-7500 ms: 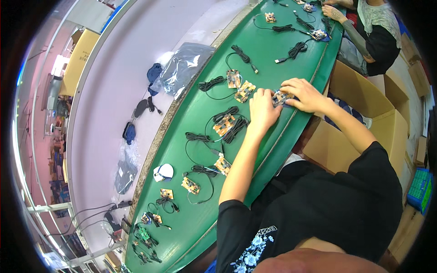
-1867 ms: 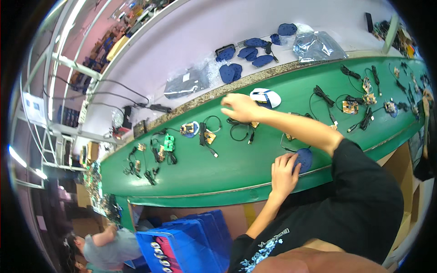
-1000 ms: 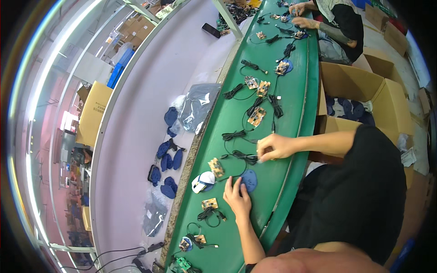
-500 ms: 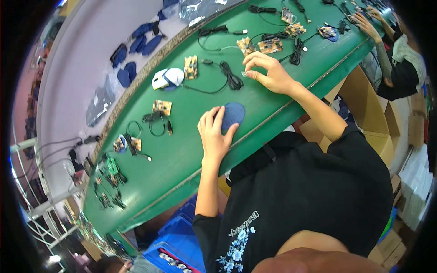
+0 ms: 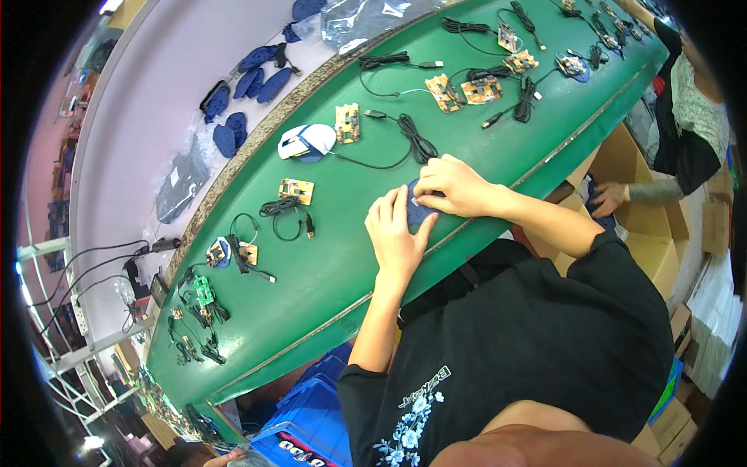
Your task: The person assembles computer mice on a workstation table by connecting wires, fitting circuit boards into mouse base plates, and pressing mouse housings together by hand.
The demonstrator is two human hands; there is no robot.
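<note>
A dark blue oval plate point(image 5: 421, 216), shaped like the base shell of a computer mouse, lies flat on the green work surface in front of me. My left hand point(image 5: 395, 237) curves round its left edge, thumb at the near side and fingers at the far side. My right hand point(image 5: 461, 188) is closed in a pinch over the plate's upper part. At its fingertips a small pale piece point(image 5: 414, 201) shows against the plate; its kind is too small to tell. A coiled black cable point(image 5: 417, 140) lies just beyond my right hand, running to a white-and-blue mouse point(image 5: 307, 143).
Tan circuit boards point(image 5: 348, 123) with black cables are scattered along the green conveyor belt point(image 5: 327, 257). Beyond its rim lie blue shells point(image 5: 250, 82) and clear plastic bags point(image 5: 180, 183). A co-worker's hand point(image 5: 611, 199) reaches into a cardboard box point(image 5: 634, 167) at right. Blue crates point(image 5: 311, 416) stand below left.
My right hand has come down and nearer, bringing the small pale piece onto the blue plate. The left hand still holds the plate's edge. The co-worker's hand has moved from the belt into the box.
</note>
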